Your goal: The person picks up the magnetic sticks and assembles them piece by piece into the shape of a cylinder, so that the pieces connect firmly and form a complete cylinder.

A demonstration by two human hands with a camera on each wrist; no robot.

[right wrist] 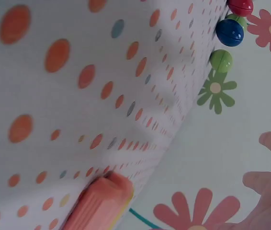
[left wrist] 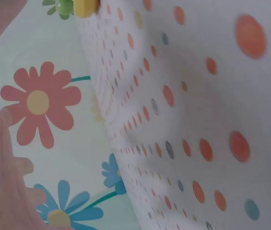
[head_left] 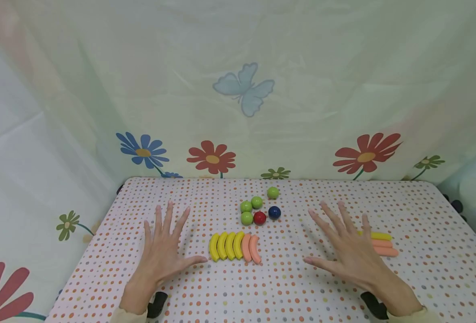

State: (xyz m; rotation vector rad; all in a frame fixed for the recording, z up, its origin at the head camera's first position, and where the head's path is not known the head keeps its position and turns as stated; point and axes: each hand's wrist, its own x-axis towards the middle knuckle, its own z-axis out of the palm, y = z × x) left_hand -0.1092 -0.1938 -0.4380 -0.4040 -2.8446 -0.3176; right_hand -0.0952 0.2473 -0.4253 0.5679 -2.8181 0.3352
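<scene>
My left hand [head_left: 163, 255] is spread with straight fingers at the left, holding nothing. Its thumb points toward a side-by-side row of several yellow toy bananas [head_left: 221, 246] and two pink curved pieces [head_left: 246, 248]. On the right, my right hand [head_left: 352, 255] is likewise spread and holds nothing. Partly hidden behind it lie a yellow long piece [head_left: 381, 236] and two pink long pieces [head_left: 387, 252]. The right wrist view shows a ridged pink piece [right wrist: 99, 203] close up. Between the hands, farther back, are several green balls [head_left: 247, 218], a red ball [head_left: 260, 218] and a dark blue ball [head_left: 274, 212].
The table [head_left: 286, 287] has a white cover with coloured dots. A pale curtain [head_left: 173, 98] printed with flowers and a butterfly hangs along the back and sides. Dark round objects [head_left: 457, 206] show beyond the table's right edge.
</scene>
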